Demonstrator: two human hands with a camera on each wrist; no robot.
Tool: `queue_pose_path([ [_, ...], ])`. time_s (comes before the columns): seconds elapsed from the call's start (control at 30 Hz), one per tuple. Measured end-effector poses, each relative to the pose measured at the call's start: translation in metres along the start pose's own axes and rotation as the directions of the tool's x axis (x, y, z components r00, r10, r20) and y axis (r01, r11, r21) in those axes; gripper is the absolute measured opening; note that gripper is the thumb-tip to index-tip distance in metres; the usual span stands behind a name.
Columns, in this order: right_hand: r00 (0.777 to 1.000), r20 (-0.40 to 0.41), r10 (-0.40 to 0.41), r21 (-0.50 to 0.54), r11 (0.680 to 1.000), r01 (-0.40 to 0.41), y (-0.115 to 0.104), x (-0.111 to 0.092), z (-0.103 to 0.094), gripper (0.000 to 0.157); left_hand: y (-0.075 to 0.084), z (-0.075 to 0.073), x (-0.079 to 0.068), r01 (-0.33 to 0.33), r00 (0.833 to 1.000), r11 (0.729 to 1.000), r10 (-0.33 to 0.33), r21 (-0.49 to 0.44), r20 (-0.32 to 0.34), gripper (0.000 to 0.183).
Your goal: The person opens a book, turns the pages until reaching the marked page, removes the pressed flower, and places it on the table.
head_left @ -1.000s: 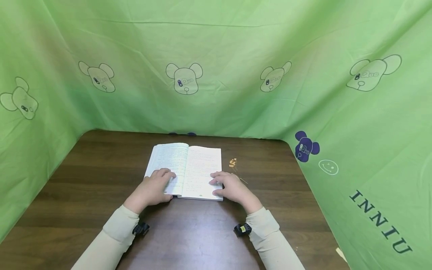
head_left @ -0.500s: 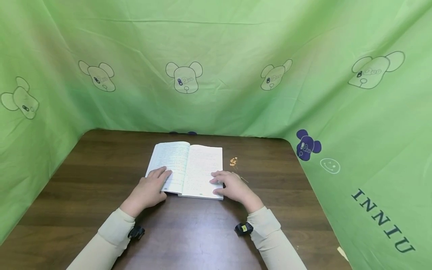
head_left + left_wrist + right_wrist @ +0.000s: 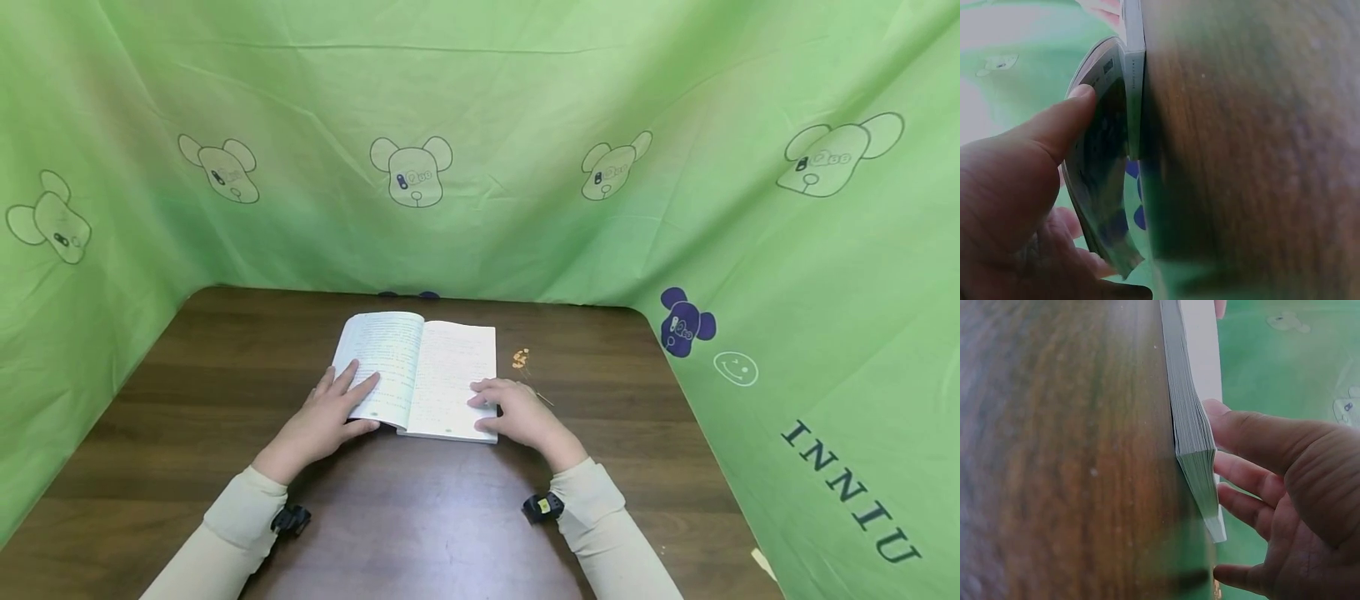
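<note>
A thick book [image 3: 453, 379] lies open near the middle of the table, its pages covered with lines of print. My left hand [image 3: 318, 421] holds the left part of the book, fingers spread over the page. In the left wrist view the thumb [image 3: 1082, 97] presses the outer side of the cover [image 3: 1107, 137], which stands up off the table in a curve. On the right page rest the fingers and thumb of my right hand [image 3: 521, 417]. The right wrist view shows the thick page block [image 3: 1194, 419] flat on the table, with the right fingertips against the top page.
A small sprig of dried orange flowers [image 3: 521, 359] lies just right of the book, its stem partly behind the right hand. Green printed cloth [image 3: 510, 242] hangs around the dark wooden table [image 3: 225, 358]. A pale scrap [image 3: 763, 564] sits at the right table edge.
My left hand has slid leftward toward the book's outer edge, and its fingers have spread. The left part of the book now curves up off the table. The right hand has stayed put.
</note>
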State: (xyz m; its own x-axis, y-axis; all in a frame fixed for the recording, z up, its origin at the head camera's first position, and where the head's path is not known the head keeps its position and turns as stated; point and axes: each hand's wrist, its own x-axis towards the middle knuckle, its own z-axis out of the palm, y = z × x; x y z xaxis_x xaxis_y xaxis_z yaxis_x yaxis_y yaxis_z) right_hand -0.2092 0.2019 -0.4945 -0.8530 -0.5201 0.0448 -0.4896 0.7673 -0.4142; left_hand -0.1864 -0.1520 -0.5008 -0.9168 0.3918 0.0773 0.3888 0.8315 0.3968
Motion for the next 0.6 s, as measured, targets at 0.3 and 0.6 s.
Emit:
queue_pose_path([
  [0.3,1.000,0.000,0.001,0.022,1.000,-0.001,-0.0007,-0.0012,-0.0012,0.032,0.0014,0.0016,-0.0012,0.038,0.999,0.996,-0.036,-0.079,0.025,0.082],
  [0.6,1.000,0.000,0.006,0.042,0.999,-0.006,-0.0018,-0.0001,-0.0016,0.032,0.0089,0.0003,0.0008,0.041,0.999,0.987,-0.039,-0.156,0.014,0.083],
])
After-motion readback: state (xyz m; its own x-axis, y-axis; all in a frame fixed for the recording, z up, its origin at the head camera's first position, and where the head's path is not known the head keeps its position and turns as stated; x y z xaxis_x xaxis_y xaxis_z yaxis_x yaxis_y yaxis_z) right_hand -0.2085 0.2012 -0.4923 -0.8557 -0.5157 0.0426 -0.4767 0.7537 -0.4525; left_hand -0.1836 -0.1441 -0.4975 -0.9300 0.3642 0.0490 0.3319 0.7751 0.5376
